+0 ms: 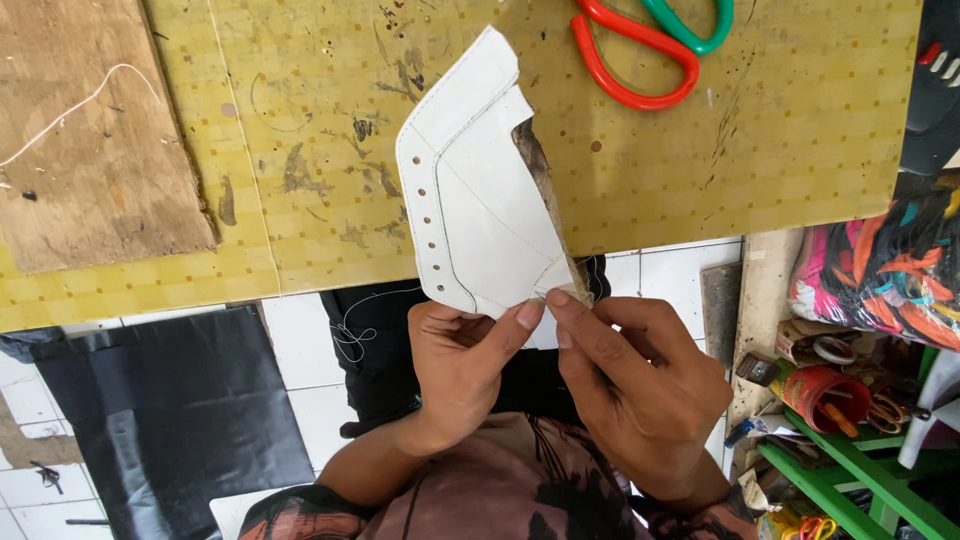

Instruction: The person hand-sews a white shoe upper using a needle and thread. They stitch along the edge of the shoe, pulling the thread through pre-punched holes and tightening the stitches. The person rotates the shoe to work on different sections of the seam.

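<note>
White shoe upper (480, 190) btwn L hand (455, 370) & R hand (640, 385) fingertips

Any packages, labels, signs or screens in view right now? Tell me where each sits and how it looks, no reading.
No signs or screens show.
Red cylindrical container: on the green shelf at lower right, holding scissors and tools.
Small cardboard box: just above the container, brown, open, with a tape roll on it.
Clear bag: right edge, stuffed with multicoloured scraps.
Both hands, left hand and right hand, pinch the white shoe upper piece; no label on it.
</note>
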